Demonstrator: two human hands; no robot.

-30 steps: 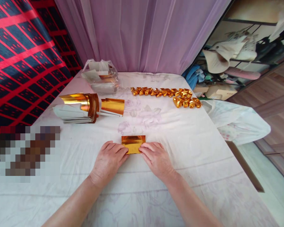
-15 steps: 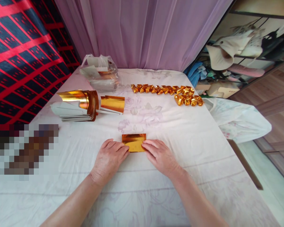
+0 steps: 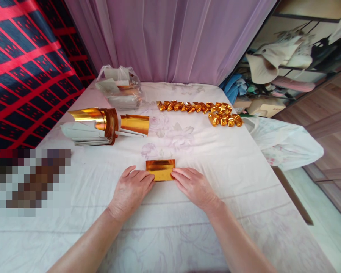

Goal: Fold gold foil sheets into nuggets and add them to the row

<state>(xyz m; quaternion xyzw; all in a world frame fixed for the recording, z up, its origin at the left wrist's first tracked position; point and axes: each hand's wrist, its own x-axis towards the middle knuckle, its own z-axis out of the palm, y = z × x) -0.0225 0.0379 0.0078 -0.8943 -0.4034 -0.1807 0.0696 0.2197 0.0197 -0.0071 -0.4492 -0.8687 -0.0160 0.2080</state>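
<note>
A rectangle of shiny gold foil paper [image 3: 160, 170] lies on the flowered cloth in front of me, its long side running left to right. My left hand [image 3: 133, 191] has its fingertips closed on the paper's left edge, near the lower corner. At the opposite edge, my right hand [image 3: 193, 188] pinches the paper with fingers held together. My thumbs are mostly hidden from view. Farther back, several folded gold foil pieces [image 3: 196, 107] sit in a row, with a shorter row [image 3: 225, 120] in front of its right end.
A fanned stack of gold-and-white sheets [image 3: 92, 129] lies at the left, beside some loose foil sheets [image 3: 135, 125]. Behind them stands a clear plastic bag [image 3: 122, 89] with more sheets. A purple curtain [image 3: 170, 41] hangs at the back; shelves with a pale hat [image 3: 263, 68] are at right.
Both hands stay at the paper's two edges with almost no movement. The light on the foil differs slightly, and the whole view has shifted a little.
</note>
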